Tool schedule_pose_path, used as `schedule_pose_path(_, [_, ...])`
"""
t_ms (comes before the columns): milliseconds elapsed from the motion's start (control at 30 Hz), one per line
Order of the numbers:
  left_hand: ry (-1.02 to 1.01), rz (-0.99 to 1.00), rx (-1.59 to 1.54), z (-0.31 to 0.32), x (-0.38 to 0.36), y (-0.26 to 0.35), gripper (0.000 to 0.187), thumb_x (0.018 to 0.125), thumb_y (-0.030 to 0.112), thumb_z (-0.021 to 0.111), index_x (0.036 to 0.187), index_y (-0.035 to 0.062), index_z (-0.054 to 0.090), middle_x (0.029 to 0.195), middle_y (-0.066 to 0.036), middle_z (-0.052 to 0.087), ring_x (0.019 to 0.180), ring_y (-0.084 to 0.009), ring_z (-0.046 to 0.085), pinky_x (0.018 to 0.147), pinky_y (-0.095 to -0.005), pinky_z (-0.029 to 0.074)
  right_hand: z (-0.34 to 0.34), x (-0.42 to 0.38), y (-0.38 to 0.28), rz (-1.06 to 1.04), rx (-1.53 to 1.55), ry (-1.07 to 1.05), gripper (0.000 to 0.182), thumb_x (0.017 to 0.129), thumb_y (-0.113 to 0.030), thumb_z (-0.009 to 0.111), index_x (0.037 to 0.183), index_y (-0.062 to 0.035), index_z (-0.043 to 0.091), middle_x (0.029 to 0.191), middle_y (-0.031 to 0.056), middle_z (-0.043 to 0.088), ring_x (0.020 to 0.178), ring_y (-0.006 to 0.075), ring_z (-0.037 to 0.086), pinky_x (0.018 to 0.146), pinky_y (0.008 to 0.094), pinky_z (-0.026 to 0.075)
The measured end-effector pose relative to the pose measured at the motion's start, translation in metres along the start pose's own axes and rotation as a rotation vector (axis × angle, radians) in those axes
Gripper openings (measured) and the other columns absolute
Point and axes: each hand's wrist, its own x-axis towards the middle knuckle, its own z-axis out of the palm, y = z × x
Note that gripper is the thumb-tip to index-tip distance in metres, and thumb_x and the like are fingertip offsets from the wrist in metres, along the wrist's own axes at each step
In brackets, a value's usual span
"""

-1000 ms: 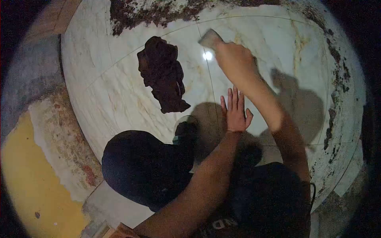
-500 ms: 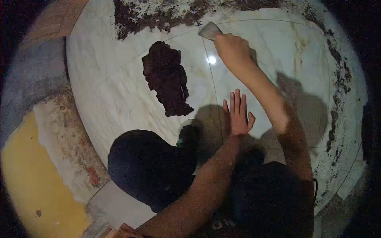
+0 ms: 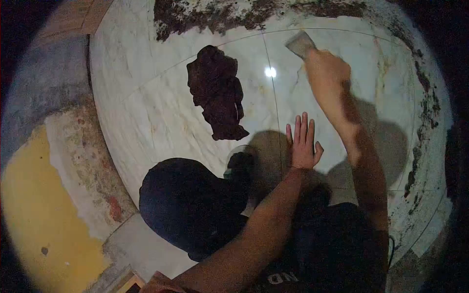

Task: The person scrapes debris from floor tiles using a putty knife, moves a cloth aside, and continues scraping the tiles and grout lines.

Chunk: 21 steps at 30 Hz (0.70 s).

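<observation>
My right hand (image 3: 327,73) is closed around a scraper (image 3: 300,45), a flat, broad-bladed one, whose blade lies at the white marbled tile floor (image 3: 156,97). My left hand (image 3: 304,149) rests flat on the tiles with its fingers stretched forward and nothing in it. Ahead and to the left of that hand, a crumpled dark brown cloth (image 3: 215,90) is spread on the floor. The scraper's handle is mostly hidden in my right fist.
Dark crumbly residue (image 3: 210,17) runs along the far side of the tiles, and more dark patches (image 3: 413,166) line the right side. On the left stands a wall with peeling yellow paint (image 3: 44,215). My dark-clothed knee (image 3: 188,200) is bent over the tiles.
My right hand has drawn the scraper to the right and slightly nearer, away from the residue's edge. The view has shifted a little; my left hand and the cloth stay put on the floor.
</observation>
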Motion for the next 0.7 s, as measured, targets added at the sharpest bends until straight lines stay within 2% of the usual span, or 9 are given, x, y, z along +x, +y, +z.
schedule_pose_path(67, [-0.005,0.007,0.028,0.002,0.0,-0.002,0.078,0.086,0.026,0.052,0.156,-0.0018,0.032,0.168,-0.022,0.016,0.157,-0.0391,0.011,0.123,-0.0626,0.004,-0.013,-0.029,0.002,0.012,0.022,0.026,0.013,0.09,-0.016,0.064,0.087,-0.0035,0.069,0.078,0.0201,0.071,0.072,0.0389,0.073,0.061,0.0498,0.058])
schedule_pose_path(133, [-0.004,0.01,0.043,0.004,0.002,-0.003,0.079,0.086,0.026,0.052,0.157,-0.0012,0.031,0.168,-0.022,0.017,0.157,-0.0392,0.012,0.123,-0.0627,0.004,-0.003,-0.048,-0.001,0.095,-0.008,-0.289,0.015,0.089,-0.018,0.066,0.089,-0.0028,0.07,0.081,0.0204,0.071,0.074,0.0401,0.072,0.065,0.0509,0.058])
schedule_pose_path(167, [-0.014,0.016,0.058,0.004,-0.002,-0.002,0.079,0.087,0.026,0.052,0.157,-0.0006,0.029,0.168,-0.022,0.017,0.156,-0.0392,0.012,0.123,-0.0629,0.004,0.003,-0.048,-0.003,0.1,-0.006,-0.298,0.015,0.089,-0.018,0.066,0.089,-0.0028,0.07,0.081,0.0204,0.071,0.074,0.0401,0.072,0.065,0.0509,0.058])
schedule_pose_path(233, [0.036,0.044,0.051,0.008,-0.002,-0.002,0.08,0.086,0.026,0.053,0.158,0.0002,0.028,0.168,-0.022,0.017,0.157,-0.0391,0.012,0.123,-0.0632,0.005,0.018,-0.022,-0.005,0.043,0.114,-0.121,0.016,0.09,-0.018,0.065,0.097,-0.004,0.071,0.082,0.0208,0.072,0.078,0.0404,0.072,0.067,0.0508,0.058])
schedule_pose_path(333, [0.058,0.035,-0.015,0.003,0.002,0.0,0.08,0.085,0.023,0.054,0.158,0.0004,0.029,0.168,-0.021,0.016,0.156,-0.0391,0.012,0.123,-0.0632,0.005,0.042,0.036,-0.007,0.009,0.092,-0.105,0.018,0.09,-0.018,0.066,0.101,-0.0049,0.071,0.084,0.0206,0.072,0.079,0.0409,0.072,0.068,0.0515,0.058])
schedule_pose_path(433, [0.009,0.017,0.019,0.003,0.0,-0.002,0.078,0.087,0.023,0.053,0.158,0.0005,0.029,0.169,-0.021,0.015,0.157,-0.0383,0.012,0.124,-0.0626,0.005,0.016,0.009,0.002,-0.004,0.212,0.044,0.019,0.09,-0.018,0.066,0.103,-0.0045,0.07,0.082,0.0215,0.071,0.078,0.0413,0.072,0.068,0.0522,0.058])
schedule_pose_path(533, [-0.047,-0.02,0.069,0.0,0.003,0.002,0.077,0.088,0.025,0.051,0.158,0.0009,0.028,0.169,-0.021,0.014,0.157,-0.0374,0.012,0.124,-0.0619,0.006,0.009,-0.025,0.002,0.114,0.064,-0.19,0.017,0.09,-0.019,0.066,0.097,-0.0033,0.068,0.079,0.0206,0.07,0.077,0.0419,0.071,0.068,0.052,0.058])
schedule_pose_path(633, [-0.082,-0.029,0.098,0.0,-0.003,0.002,0.077,0.088,0.025,0.051,0.158,0.0012,0.028,0.169,-0.021,0.015,0.157,-0.038,0.012,0.124,-0.0619,0.006,0.021,-0.02,-0.007,-0.018,0.122,-0.143,0.015,0.09,-0.017,0.065,0.096,-0.0033,0.068,0.079,0.0205,0.07,0.078,0.0422,0.072,0.069,0.051,0.059])
schedule_pose_path(700, [0.03,0.01,0.027,0.005,0.0,-0.001,0.077,0.088,0.025,0.052,0.157,0.0009,0.03,0.169,-0.021,0.016,0.157,-0.0383,0.013,0.123,-0.0623,0.006,0.045,0.013,-0.013,-0.04,0.122,-0.11,0.013,0.09,-0.015,0.065,0.094,-0.0031,0.068,0.08,0.0207,0.07,0.078,0.0411,0.072,0.068,0.0506,0.059])
